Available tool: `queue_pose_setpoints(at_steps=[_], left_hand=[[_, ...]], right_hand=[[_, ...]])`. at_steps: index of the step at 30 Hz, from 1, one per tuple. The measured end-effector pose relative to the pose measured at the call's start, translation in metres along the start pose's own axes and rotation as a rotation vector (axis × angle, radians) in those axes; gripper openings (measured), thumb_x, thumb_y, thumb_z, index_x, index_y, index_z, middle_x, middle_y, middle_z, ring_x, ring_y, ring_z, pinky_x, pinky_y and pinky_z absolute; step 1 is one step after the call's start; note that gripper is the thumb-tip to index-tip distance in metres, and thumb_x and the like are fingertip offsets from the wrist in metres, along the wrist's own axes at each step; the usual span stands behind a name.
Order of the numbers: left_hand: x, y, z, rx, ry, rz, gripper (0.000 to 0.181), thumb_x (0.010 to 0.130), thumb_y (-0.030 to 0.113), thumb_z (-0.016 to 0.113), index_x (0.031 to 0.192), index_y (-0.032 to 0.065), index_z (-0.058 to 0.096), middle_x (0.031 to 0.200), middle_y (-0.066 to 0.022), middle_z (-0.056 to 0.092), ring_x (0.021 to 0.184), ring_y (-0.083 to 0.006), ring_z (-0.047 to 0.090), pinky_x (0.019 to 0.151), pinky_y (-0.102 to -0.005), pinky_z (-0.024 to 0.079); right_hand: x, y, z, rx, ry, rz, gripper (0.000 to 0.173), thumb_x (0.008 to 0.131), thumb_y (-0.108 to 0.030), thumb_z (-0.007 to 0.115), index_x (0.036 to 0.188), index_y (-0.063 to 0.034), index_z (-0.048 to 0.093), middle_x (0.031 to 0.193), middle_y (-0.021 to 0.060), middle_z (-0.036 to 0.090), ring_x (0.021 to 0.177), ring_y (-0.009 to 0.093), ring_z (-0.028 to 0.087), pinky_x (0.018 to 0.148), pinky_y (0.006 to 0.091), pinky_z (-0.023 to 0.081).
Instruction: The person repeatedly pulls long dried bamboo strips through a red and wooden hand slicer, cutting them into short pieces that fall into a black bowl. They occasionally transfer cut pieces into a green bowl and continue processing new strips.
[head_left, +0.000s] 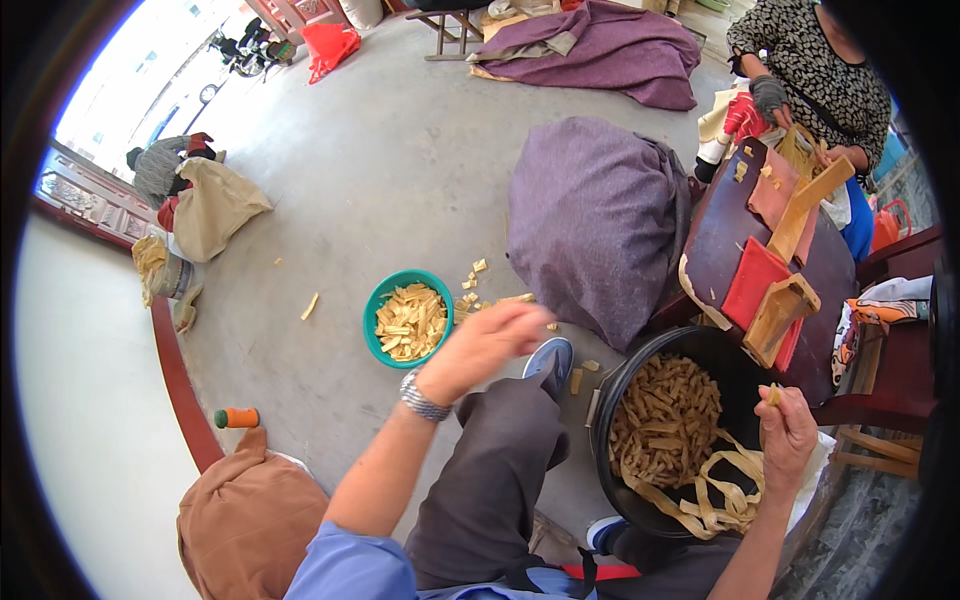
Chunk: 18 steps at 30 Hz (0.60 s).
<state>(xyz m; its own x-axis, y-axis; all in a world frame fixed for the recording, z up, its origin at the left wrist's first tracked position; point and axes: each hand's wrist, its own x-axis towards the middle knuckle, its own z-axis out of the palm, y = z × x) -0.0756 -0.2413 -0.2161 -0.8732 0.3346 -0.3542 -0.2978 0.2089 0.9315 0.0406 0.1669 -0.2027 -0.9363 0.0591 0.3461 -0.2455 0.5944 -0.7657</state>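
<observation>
My left hand (480, 345), with a metal watch at the wrist, is raised over the floor between the green bowl and my knee; it is blurred, and whether it holds anything cannot be told. My right hand (786, 431) pinches a small pale yellow piece (773, 394) between thumb and fingertips, above the right rim of a black bucket (598, 450). Inside the bucket lie many short brown dried strips (664, 420), and long pale strips (705, 499) hang over its near edge. The green plastic bowl (367, 330) holds short pale yellow pieces (410, 321).
A wooden tool (784, 307) and red cloth (750, 281) lie on the dark red table (716, 225). Beside it stands a large purple cloth bundle (592, 225). A co-worker (817, 82) is behind the table, another person (161, 169) far left. Brown sack (244, 517) and orange container (238, 418) lie lower left.
</observation>
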Motion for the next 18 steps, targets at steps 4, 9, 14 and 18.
queue_pose_setpoints(at_steps=[4,9,14,18], left_hand=[[-0.032,-0.212,-0.094,-0.545,0.447,-0.578,0.046,0.101,0.036,0.061,0.131,0.0022,0.052,0.111,-0.0137,0.064,0.093,-0.0270,0.067,0.083,-0.0392,0.057],[-0.038,-0.350,-0.139,-0.666,0.764,-0.666,0.076,0.100,0.040,0.062,0.151,-0.0033,0.025,0.140,-0.0298,0.047,0.113,-0.0426,0.063,0.092,-0.0485,0.057],[-0.016,-0.411,-0.174,-0.801,0.899,-0.591,0.077,0.100,0.038,0.064,0.152,0.0004,0.022,0.148,-0.0313,0.037,0.125,-0.0450,0.055,0.099,-0.0524,0.053],[0.003,-0.446,-0.178,-1.021,0.870,-0.568,0.058,0.100,0.025,0.063,0.146,0.0009,0.036,0.142,-0.0247,0.049,0.121,-0.0403,0.058,0.097,-0.0490,0.054]], right_hand=[[0.006,-0.007,0.019,0.076,-0.051,0.067,0.022,0.088,-0.006,0.077,0.108,0.0002,0.069,0.092,0.0065,0.070,0.080,0.014,0.059,0.068,0.0250,0.047],[-0.001,0.009,0.013,-0.051,-0.054,0.056,0.022,0.088,-0.003,0.077,0.109,-0.0003,0.070,0.090,0.0068,0.069,0.076,0.014,0.058,0.066,0.0250,0.047],[0.004,0.010,0.020,0.031,0.025,0.194,0.019,0.086,-0.003,0.077,0.104,0.0021,0.072,0.083,0.0074,0.067,0.075,0.015,0.059,0.065,0.0256,0.047],[0.024,0.004,0.029,-0.068,-0.038,0.178,0.020,0.082,-0.004,0.079,0.100,0.0025,0.073,0.081,0.0065,0.067,0.074,0.016,0.059,0.064,0.0261,0.046]])
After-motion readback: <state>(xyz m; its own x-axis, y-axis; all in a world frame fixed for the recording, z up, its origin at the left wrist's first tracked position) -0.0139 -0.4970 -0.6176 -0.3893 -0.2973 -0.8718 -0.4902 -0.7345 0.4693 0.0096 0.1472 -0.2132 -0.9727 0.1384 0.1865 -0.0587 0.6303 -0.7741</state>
